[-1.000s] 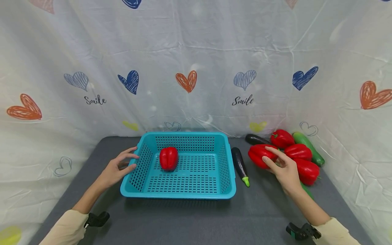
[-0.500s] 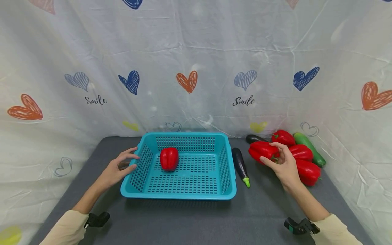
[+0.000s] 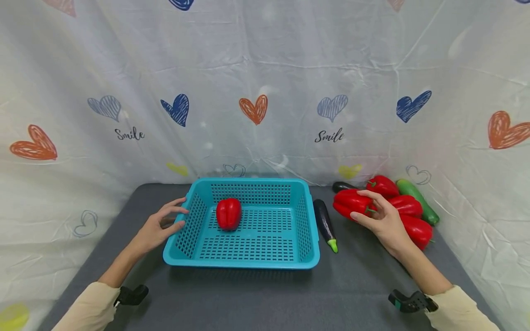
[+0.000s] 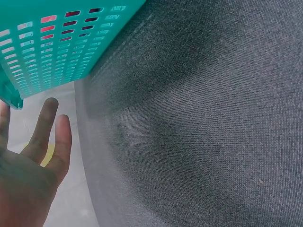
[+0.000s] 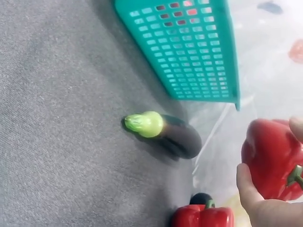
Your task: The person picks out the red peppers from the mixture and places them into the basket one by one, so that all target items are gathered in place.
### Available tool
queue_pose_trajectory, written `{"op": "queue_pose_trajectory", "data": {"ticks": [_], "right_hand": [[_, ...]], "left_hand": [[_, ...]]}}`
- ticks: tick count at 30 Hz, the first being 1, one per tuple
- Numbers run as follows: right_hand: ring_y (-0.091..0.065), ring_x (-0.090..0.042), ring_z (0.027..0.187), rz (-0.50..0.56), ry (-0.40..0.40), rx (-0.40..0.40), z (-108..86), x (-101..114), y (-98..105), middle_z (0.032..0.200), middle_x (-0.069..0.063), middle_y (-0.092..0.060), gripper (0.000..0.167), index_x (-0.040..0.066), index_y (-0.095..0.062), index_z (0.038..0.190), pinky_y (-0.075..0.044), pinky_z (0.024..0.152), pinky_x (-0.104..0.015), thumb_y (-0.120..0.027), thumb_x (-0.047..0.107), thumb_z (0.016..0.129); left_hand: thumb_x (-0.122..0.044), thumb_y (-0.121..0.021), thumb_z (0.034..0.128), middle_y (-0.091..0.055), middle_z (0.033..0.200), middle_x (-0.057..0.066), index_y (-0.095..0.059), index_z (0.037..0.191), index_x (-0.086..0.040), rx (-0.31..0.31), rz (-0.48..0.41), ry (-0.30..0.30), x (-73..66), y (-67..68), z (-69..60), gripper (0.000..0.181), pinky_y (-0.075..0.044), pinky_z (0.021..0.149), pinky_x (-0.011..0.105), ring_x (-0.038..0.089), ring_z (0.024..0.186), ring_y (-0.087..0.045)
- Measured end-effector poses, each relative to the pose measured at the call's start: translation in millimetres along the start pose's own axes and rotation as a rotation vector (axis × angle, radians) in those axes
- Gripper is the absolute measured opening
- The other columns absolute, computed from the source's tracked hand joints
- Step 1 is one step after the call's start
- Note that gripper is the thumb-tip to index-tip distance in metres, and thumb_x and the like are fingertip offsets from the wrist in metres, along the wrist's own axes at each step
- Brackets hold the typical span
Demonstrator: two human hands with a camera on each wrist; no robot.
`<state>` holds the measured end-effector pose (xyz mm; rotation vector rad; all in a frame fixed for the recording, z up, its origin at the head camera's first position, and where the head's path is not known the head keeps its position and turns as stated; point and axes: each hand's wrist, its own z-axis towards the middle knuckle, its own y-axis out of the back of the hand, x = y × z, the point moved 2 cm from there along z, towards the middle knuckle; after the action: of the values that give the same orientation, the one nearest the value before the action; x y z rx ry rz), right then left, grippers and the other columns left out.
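Observation:
My right hand (image 3: 388, 225) pinches a red bell pepper (image 3: 351, 204) between thumb and fingers. In the right wrist view this bell pepper (image 5: 272, 158) is raised off the table, its green stem toward the palm. My left hand (image 3: 159, 227) rests at the left rim of a turquoise perforated basket (image 3: 238, 264). Its fingers are spread and fairly straight in the left wrist view, not wrapped round the basket. Another red bell pepper (image 3: 228, 214) lies inside the basket, left of its middle. An eggplant (image 3: 325, 225) lies just outside the basket's right side.
More red bell peppers (image 3: 382, 186) are grouped at the right back of the grey table (image 3: 248, 299). Beside them lie a green cucumber-like vegetable (image 3: 417, 201) and a second dark eggplant (image 3: 342, 186), partly hidden. A white curtain (image 3: 265, 69) with hearts hangs behind.
My right hand has lifted the red bell pepper slightly, turned its stem toward the palm, and moved it a little left. My left hand and the basket have stayed put.

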<state>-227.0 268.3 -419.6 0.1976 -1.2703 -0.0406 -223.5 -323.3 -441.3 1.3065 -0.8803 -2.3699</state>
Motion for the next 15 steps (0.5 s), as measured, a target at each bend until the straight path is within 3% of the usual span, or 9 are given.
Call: {"op": "queue_pose_trajectory", "data": {"ticks": [6, 12, 15], "right_hand": [[-0.060, -0.024, 0.102, -0.082, 0.013, 0.036, 3.6, 4.9, 3.0, 0.129, -0.012, -0.054, 0.062, 0.012, -0.045, 0.150, -0.057, 0.078, -0.029, -0.071, 0.003, 0.095], [-0.054, -0.023, 0.102, -0.060, 0.020, 0.031, 8.8, 14.5, 8.2, 0.126, -0.012, -0.048, 0.063, 0.016, -0.044, 0.151, -0.056, 0.076, -0.027, -0.070, 0.002, 0.096], [-0.047, -0.025, 0.110, -0.066, 0.034, 0.044, 11.1, 18.4, 8.9, 0.131, -0.011, -0.045, 0.065, 0.017, -0.044, 0.153, -0.055, 0.078, -0.025, -0.069, 0.001, 0.095]], "left_hand": [[0.004, -0.066, 0.0964, -0.038, 0.156, 0.020, -0.062, 0.128, -0.001, 0.001, 0.005, 0.009, -0.7, -0.2, -0.6, 0.032, -0.050, 0.092, 0.029, 0.029, 0.117, -0.060], [0.005, -0.065, 0.0967, -0.037, 0.156, 0.021, -0.062, 0.128, 0.000, 0.006, -0.011, -0.001, 0.6, 0.3, -0.4, 0.032, -0.050, 0.090, 0.026, 0.013, 0.118, -0.058], [0.005, -0.065, 0.0964, -0.037, 0.156, 0.021, -0.062, 0.128, 0.000, 0.003, -0.011, -0.007, 1.5, 0.9, -0.5, 0.032, -0.049, 0.091, 0.025, 0.015, 0.118, -0.058]]}}
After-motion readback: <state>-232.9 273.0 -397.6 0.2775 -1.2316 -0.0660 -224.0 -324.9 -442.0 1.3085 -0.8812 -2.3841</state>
